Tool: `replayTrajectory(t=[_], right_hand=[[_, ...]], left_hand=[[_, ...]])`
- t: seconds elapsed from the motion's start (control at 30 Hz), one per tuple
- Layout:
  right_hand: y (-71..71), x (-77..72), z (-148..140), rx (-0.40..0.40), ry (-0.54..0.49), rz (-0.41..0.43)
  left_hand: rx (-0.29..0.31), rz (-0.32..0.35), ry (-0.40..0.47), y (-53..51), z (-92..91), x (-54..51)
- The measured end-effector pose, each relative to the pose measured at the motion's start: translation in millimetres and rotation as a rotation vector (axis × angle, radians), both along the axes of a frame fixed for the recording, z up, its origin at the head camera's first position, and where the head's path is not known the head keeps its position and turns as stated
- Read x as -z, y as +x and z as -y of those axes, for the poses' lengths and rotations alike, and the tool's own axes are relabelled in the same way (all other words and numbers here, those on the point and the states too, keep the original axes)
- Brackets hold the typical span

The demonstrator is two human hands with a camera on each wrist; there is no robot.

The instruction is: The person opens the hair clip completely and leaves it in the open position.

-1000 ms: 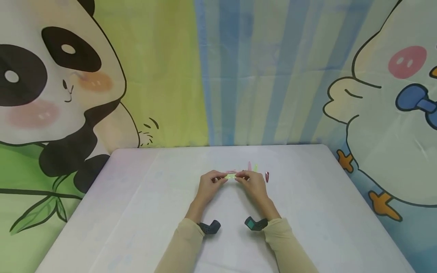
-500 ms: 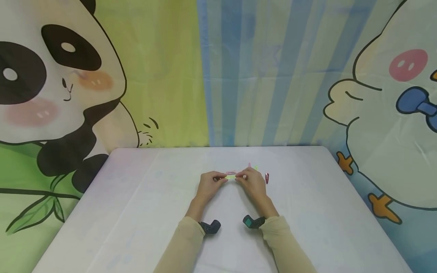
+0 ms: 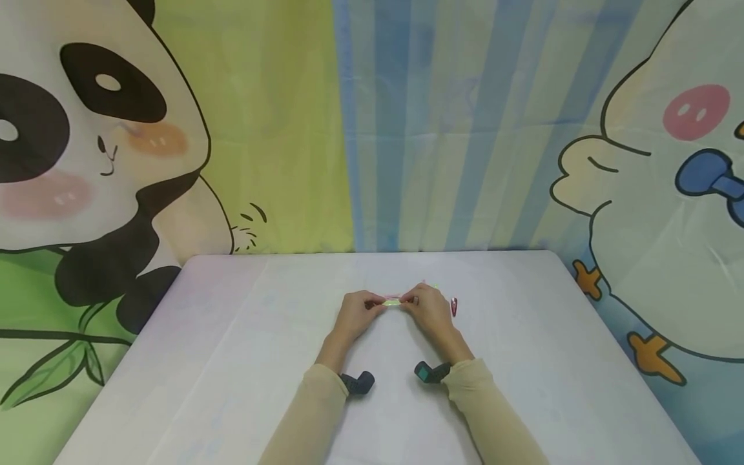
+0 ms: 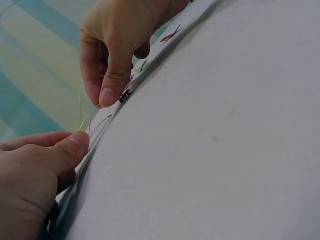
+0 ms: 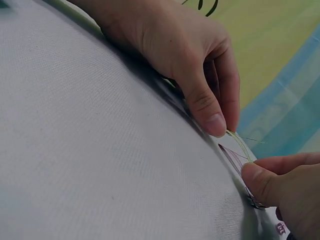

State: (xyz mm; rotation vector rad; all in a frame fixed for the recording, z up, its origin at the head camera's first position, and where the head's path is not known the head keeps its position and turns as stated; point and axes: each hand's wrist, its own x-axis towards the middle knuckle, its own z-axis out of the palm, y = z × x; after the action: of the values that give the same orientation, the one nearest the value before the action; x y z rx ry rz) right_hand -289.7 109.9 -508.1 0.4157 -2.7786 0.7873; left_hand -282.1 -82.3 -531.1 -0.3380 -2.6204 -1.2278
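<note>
Between the two hands a thin yellow-green clip (image 3: 392, 302) is stretched level just over the table. The left hand (image 3: 353, 316) pinches one end of it between thumb and fingers; the right hand (image 3: 431, 314) pinches the other end. In the left wrist view the yellow-green piece (image 4: 86, 118) shows as thin strands between the fingertips of both hands. A pink clip (image 5: 231, 156) lies on the table beside it in the right wrist view. A red clip (image 3: 454, 307) rests to the right of the right hand.
The white table (image 3: 261, 361) spreads around both forearms. Behind the right hand, small pink and green pieces are partly hidden by it. A printed curtain (image 3: 279, 129) with a panda and a bird hangs at the table's back edge.
Both hands keep their pinch on the yellow-green clip and have barely moved. The right hand covers more of the pink and green pieces behind it. The head view has shifted slightly.
</note>
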Motion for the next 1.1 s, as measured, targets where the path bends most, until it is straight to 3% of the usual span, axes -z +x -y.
replayTrajectory(t=[0.23,0.6,0.93,1.1], right_hand=[[-3.6,0.3,-2.0,0.02,0.057,0.065],[-10.8,-5.4,2.0,0.008,0.104,0.163],[-11.3,-18.0,9.4,0.076,0.131,0.301],[-10.7,-23.3,12.2,0.088,0.142,0.316]], left_hand=[[0.023,-0.023,-0.053,-2.2,-1.4,-0.8],[-0.032,0.062,-0.055,-4.6,-2.1,-1.7],[-0.062,0.094,-0.056,-5.7,-4.1,-4.9],[-0.075,0.122,-0.051,-4.4,-4.8,-6.1]])
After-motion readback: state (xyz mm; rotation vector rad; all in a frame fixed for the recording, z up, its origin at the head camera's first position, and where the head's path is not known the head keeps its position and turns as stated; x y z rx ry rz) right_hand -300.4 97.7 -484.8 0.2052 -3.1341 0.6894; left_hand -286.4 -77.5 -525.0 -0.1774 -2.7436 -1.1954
